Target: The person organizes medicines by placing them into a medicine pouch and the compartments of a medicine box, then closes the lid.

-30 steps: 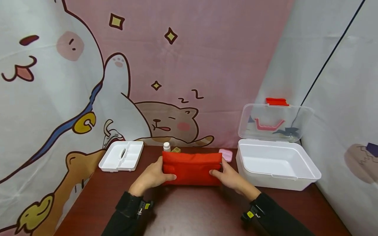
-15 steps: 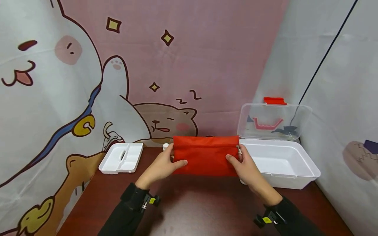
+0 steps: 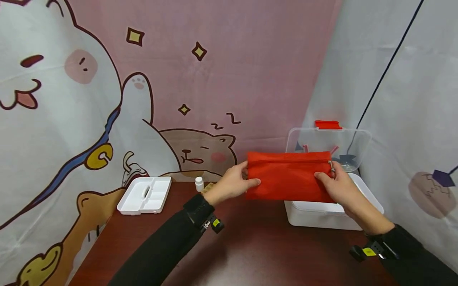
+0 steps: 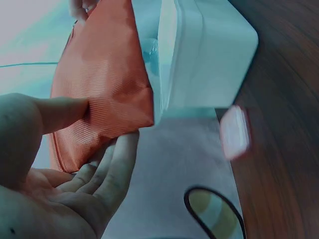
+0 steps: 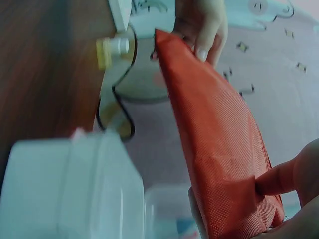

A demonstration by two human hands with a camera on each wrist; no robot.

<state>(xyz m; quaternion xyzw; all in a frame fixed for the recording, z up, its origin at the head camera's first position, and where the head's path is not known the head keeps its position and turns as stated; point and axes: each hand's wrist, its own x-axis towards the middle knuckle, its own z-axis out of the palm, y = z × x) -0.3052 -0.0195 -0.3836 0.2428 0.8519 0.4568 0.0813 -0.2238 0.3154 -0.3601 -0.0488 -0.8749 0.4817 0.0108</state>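
A red zippered pouch (image 3: 288, 178) is held up by both hands, overlapping the white storage box (image 3: 315, 217) in the head view. My left hand (image 3: 232, 182) grips its left end, thumb on the front and fingers behind, as the left wrist view also shows of the pouch (image 4: 102, 79). The right hand (image 3: 338, 184) pinches the opposite end beside the zipper pull (image 3: 332, 167). In the right wrist view the pouch (image 5: 214, 134) runs lengthwise between the two hands. The box's transparent lid (image 3: 327, 139) stands raised at the back, its lower part hidden by the pouch.
A white divided tray (image 3: 144, 194) lies at the table's left back. Near the back edge stands a white-capped bottle (image 3: 199, 183) beside a small yellowish item (image 3: 208, 187). A small pink case (image 4: 234, 132) lies by the box. A printed cloth (image 3: 264, 79) hangs behind the table.
Both hands have lifted the red pouch off the table and carried it rightward, from mid-table to over the white box. The tray and box stay put; the head view has shifted slightly.
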